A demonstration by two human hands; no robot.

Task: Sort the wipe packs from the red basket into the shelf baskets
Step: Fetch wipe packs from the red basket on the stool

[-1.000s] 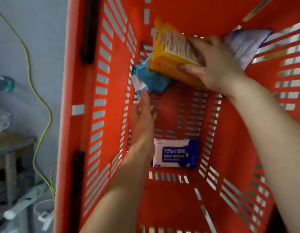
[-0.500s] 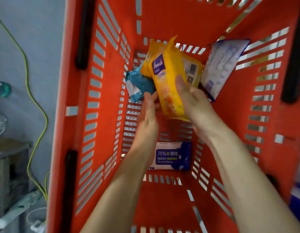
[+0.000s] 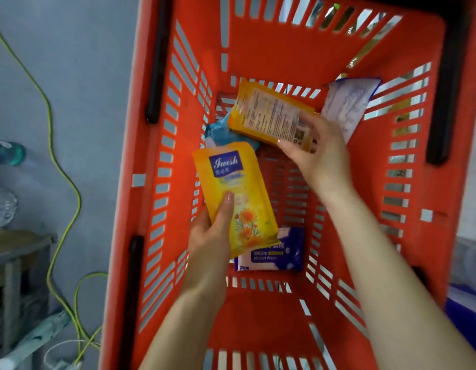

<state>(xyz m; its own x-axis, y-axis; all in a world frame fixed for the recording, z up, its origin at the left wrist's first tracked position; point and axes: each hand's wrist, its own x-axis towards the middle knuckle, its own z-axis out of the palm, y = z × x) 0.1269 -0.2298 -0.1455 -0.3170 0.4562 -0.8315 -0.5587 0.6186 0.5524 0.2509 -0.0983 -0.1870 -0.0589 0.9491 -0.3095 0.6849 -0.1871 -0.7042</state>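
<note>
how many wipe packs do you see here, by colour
yellow: 2, face-up yellow pack in left hand, back-up yellow pack in right hand
teal: 1, teal pack
dark blue: 1, alcohol wipes pack
pale white: 1, pale pack leaning at the far right
total: 5

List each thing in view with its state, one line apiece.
red basket: packs inside
left hand: grips front-up yellow pack
front-up yellow pack: lifted, logo side up
right hand: grips back-up yellow pack
back-up yellow pack: held, label side up
teal pack: far-left corner, partly covered
white-purple pack: leaning on right wall
alcohol wipes pack: flat on floor, partly hidden
</note>
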